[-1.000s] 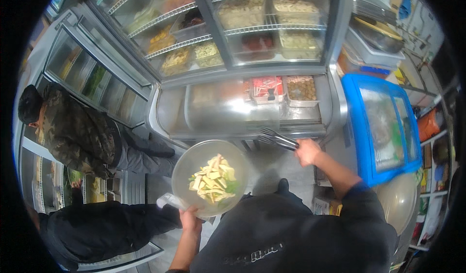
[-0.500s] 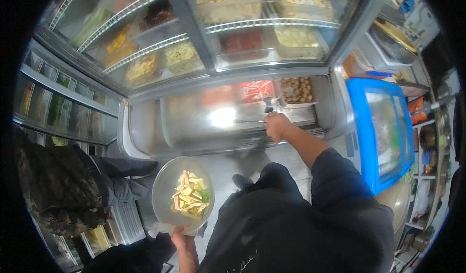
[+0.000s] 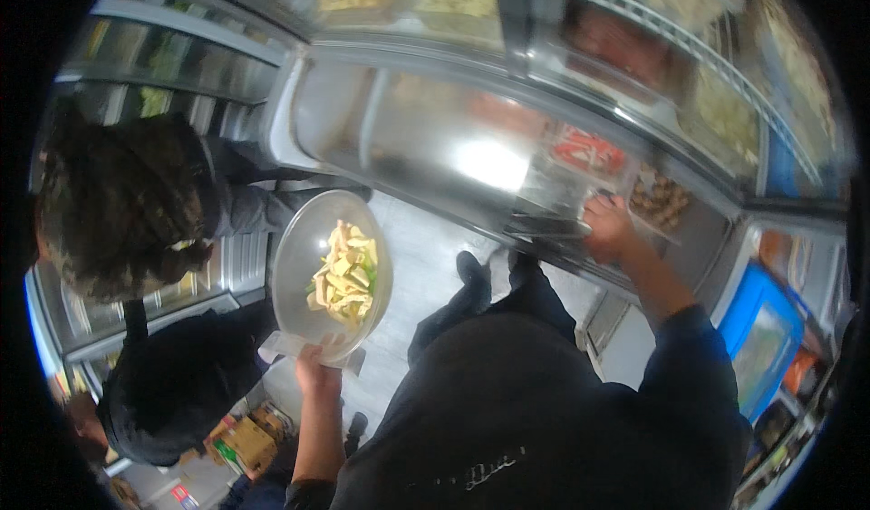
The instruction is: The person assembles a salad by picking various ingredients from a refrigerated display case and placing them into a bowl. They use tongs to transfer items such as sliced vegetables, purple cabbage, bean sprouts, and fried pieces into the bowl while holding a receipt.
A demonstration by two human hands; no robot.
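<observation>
My left hand (image 3: 319, 372) is closed on the near rim of a large translucent bowl (image 3: 292, 279). Pale yellow sliced pieces (image 3: 343, 274) with some green leaves lie inside it. A clear plastic piece (image 3: 283, 345) shows beside that hand; whether it belongs to the bowl I cannot tell. My right hand (image 3: 609, 227) grips metal tongs (image 3: 548, 227), which point left at the near edge of the chest cooler (image 3: 417, 143). Beyond this hand, inside the cooler, are a container of red and white sticks (image 3: 587, 150) and one of round brown pieces (image 3: 660, 197).
Behind the chest stands a glass-fronted display (image 3: 526, 52) with food tubs on wire racks. At the left, a person in a camouflage jacket (image 3: 122, 202) and another in black (image 3: 186, 388) are close by. A blue-framed lidded box (image 3: 757, 329) stands at the right.
My view has turned, shifting the cooler rightward and the people further into sight. My right hand is lower over the chest's near edge, still with the tongs. The bowl stays in my left hand.
</observation>
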